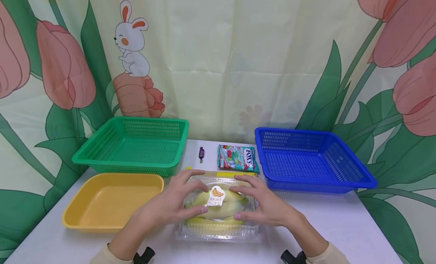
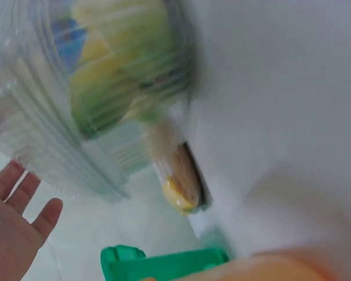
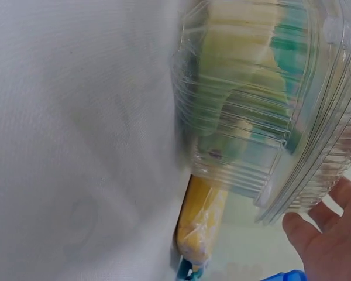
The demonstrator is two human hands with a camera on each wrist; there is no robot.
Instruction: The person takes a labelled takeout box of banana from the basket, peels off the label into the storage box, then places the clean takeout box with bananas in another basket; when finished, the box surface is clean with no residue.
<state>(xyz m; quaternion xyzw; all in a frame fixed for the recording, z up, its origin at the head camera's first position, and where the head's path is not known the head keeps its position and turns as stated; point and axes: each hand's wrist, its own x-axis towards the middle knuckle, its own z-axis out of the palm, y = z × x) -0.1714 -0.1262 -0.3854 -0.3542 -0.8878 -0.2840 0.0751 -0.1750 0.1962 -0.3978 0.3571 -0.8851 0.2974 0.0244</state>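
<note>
A clear plastic clamshell box (image 1: 218,233) stands at the front middle of the table, with yellow-green fruit (image 1: 231,207) inside and a white label (image 1: 216,196) picturing bananas on its lid. My left hand (image 1: 178,199) is over the left part of the lid, fingers spread and gently bent. Over the right part is my right hand (image 1: 262,202), in much the same pose. In the left wrist view the fingertips (image 2: 50,213) are right at the lid's side. The right wrist view has the fingers (image 3: 298,228) close by the lid's rim.
A yellow package (image 3: 202,225) lies just behind the box. Farther back are a small dark-wrapped candy (image 1: 201,154) and a FOX'S candy bag (image 1: 237,158). A green basket (image 1: 129,168) and a yellow tray (image 1: 102,229) stand left, a blue basket (image 1: 316,186) right.
</note>
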